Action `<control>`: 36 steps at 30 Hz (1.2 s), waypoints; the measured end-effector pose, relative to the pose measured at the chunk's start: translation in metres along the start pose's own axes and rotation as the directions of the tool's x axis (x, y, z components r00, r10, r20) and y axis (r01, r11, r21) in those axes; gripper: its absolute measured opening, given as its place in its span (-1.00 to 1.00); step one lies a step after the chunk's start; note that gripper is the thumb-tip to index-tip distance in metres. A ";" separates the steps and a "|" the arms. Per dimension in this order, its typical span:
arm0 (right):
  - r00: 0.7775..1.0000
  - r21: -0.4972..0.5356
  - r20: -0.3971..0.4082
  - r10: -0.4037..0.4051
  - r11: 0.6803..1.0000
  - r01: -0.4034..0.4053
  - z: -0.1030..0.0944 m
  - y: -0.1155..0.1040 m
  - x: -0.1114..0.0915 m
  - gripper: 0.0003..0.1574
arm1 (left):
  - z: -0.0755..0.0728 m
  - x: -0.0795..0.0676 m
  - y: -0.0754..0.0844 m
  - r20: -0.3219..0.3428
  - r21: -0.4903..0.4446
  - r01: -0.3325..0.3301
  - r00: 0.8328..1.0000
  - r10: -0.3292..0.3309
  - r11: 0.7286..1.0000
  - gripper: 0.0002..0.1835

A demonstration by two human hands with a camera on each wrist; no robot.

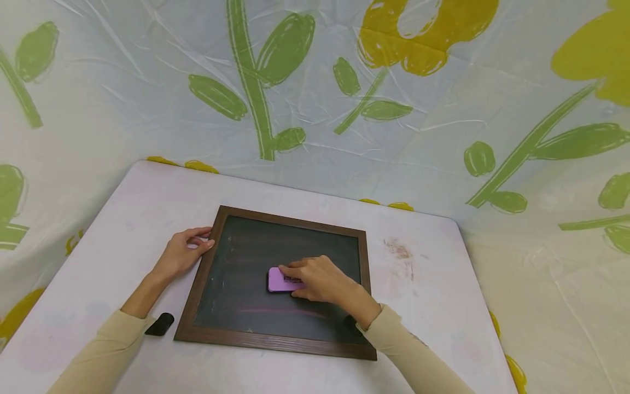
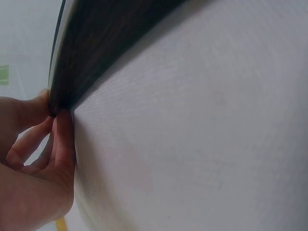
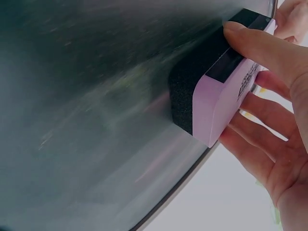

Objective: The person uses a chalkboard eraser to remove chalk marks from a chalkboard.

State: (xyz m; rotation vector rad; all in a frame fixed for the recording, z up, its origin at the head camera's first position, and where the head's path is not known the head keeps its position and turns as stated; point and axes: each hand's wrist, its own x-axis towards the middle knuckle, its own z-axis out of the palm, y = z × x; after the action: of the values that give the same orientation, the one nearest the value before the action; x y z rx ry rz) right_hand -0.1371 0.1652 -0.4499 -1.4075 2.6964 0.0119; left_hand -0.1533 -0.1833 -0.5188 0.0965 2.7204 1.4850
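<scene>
A chalkboard (image 1: pixel 315 235) with a brown wooden frame lies on the white table. On its dark surface, my right hand (image 1: pixel 322 280) grips a pink eraser (image 1: pixel 275 279) with a black felt underside. Seen from the right wrist, the thumb is on one long side of the eraser (image 3: pixel 204 108) and the other fingers reach round the opposite side. The felt meets the board. My left hand (image 1: pixel 181 254) pinches the left edge of the frame, with the thumb on its top; the left wrist view shows the fingertips at the edge (image 2: pixel 91 53).
A faint pink chalk streak (image 1: pixel 280 311) crosses the board's lower part. Reddish-brown smudges (image 1: pixel 400 249) mark the table right of the frame. A small black object (image 1: pixel 161 324) is beside the left wrist. Flower-printed cloth (image 1: pixel 315 169) hangs behind the table.
</scene>
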 end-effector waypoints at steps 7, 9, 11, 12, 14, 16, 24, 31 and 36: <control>1.000 0.013 -0.019 0.021 1.000 -0.021 0.000 0.008 -0.014 -0.27 | 0.000 0.000 -0.001 0.003 0.004 0.004 1.000 -0.004 1.000 -0.48; 0.999 0.019 -0.024 0.026 0.999 -0.026 0.000 0.010 -0.017 -0.27 | 0.000 0.001 -0.001 0.004 0.005 0.007 1.000 -0.007 1.000 -0.48; 0.999 0.022 -0.032 0.030 0.999 -0.029 0.001 0.013 -0.021 -0.26 | 0.001 0.001 -0.002 0.006 0.006 0.010 1.000 -0.010 1.000 -0.48; 0.999 0.023 -0.038 0.032 0.999 -0.031 0.001 0.014 -0.023 -0.26 | 0.001 0.001 -0.002 0.006 0.007 0.010 1.000 -0.010 1.000 -0.48; 0.998 0.025 -0.054 0.033 0.999 -0.032 0.002 0.016 -0.028 -0.25 | 0.001 0.001 -0.002 0.006 0.009 0.008 1.000 -0.009 1.000 -0.48; 0.997 0.018 -0.069 0.035 0.999 -0.034 0.002 0.019 -0.033 -0.25 | 0.001 0.001 -0.002 0.006 0.012 0.004 1.000 -0.005 1.000 -0.48; 0.992 0.052 -0.112 0.062 0.997 -0.056 0.005 0.029 -0.056 -0.24 | 0.000 0.001 -0.001 0.007 0.006 -0.012 1.000 0.012 1.000 -0.48; 0.988 0.126 -0.113 0.106 0.988 -0.091 0.008 0.034 -0.076 -0.24 | 0.002 0.001 -0.003 0.013 0.010 -0.007 1.000 0.007 1.000 -0.47; 0.985 0.135 -0.122 0.119 0.986 -0.102 0.008 0.033 -0.089 -0.25 | 0.000 0.001 -0.004 0.011 0.015 -0.018 1.000 0.018 1.000 -0.46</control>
State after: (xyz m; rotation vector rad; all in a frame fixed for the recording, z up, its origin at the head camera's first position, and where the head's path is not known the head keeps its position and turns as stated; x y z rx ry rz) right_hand -0.1129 0.2573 -0.4505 -1.2628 2.8182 -0.2490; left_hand -0.1548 -0.1850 -0.5224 0.1289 2.7294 1.4645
